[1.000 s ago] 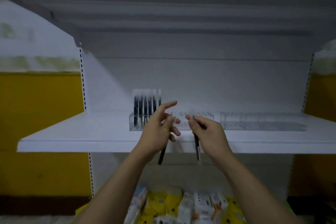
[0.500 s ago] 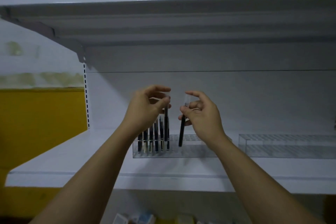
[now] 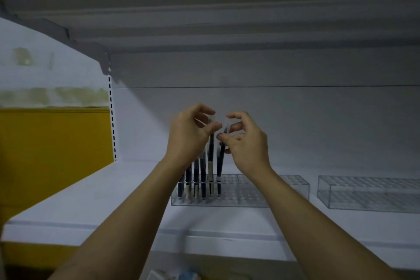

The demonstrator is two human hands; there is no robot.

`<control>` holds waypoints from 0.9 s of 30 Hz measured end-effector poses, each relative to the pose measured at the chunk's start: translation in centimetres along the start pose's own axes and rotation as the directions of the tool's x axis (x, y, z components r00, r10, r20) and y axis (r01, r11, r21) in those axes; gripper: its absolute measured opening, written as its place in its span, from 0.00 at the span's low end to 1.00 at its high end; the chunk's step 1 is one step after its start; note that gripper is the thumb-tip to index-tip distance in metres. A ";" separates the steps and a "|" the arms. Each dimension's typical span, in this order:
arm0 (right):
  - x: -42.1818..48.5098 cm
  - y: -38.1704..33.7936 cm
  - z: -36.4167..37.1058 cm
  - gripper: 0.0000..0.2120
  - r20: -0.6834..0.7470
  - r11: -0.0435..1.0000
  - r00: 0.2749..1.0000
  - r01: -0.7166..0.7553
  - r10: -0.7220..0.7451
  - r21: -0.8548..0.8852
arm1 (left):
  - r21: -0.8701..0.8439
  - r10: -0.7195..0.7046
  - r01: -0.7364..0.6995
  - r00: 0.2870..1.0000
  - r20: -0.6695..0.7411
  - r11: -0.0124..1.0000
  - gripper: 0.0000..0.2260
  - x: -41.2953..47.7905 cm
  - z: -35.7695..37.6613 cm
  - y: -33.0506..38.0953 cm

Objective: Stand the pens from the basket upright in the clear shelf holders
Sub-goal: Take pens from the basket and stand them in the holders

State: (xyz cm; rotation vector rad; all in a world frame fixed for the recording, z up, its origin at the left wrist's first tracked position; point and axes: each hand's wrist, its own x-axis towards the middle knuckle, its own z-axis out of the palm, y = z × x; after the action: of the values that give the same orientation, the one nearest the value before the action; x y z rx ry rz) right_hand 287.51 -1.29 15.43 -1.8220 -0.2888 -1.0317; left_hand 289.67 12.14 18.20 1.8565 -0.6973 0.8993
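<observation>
The left hand (image 3: 191,136) pinches the top of 1 dark left pen (image 3: 211,150), and the right hand (image 3: 248,145) pinches 1 right pen (image 3: 221,158). Both pens are upright, with their lower ends in the near holder (image 3: 241,195) beside 4 standing pens (image 3: 195,177). 1 second holder (image 3: 368,191) sits apart on the shelf (image 3: 109,200).

this is looking like a shop aisle: white metal gondola shelving (image 3: 102,200) is hanging on a slotted upright (image 3: 111,120), clear display holders (image 3: 368,191) are sitting in a row along the shelf, pens (image 3: 196,177) are standing in one, and packaged goods (image 3: 159,275) are showing, blurred, on the level below.
</observation>
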 end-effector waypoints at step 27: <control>-2.4 1.6 -0.7 0.21 0.263 0.931 0.964 0.128 -0.036 -0.341 | 0.462 -0.004 -0.078 0.985 0.175 0.883 0.08 -1.0 -0.2 -1.1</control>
State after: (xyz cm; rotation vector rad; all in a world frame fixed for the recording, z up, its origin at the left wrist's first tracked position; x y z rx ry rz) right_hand 286.61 -2.14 12.70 -2.2949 -0.3517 -0.9534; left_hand 289.92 12.86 16.88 2.3816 -0.6596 1.0049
